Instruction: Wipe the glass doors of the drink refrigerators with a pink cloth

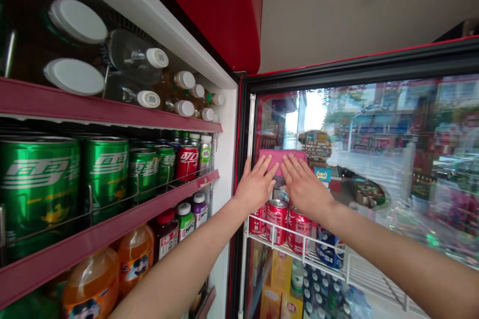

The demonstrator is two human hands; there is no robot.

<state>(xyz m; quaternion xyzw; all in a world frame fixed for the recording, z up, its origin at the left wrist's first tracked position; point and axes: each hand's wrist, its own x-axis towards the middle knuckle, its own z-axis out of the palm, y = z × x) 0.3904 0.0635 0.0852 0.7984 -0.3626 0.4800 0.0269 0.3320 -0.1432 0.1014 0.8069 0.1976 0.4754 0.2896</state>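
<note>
Head view puts my left hand [256, 184] and right hand [305, 184] side by side at the near end of the reach, their fingers [266, 168] open and spread flat on a folded pink cloth [280, 159], not closed around it. That cloth lies pressed against the glass door [374, 124] of the right-hand cooler, near the pane's left edge. From here, nothing on the glass shows me what is done or what is left. Beyond the pane, red cola cans [277, 222] and a Pepsi can [330, 249] sit on a wire shelf [359, 264]. To the left, green cans [37, 194] fill a red-edged shelf [90, 244].
</note>
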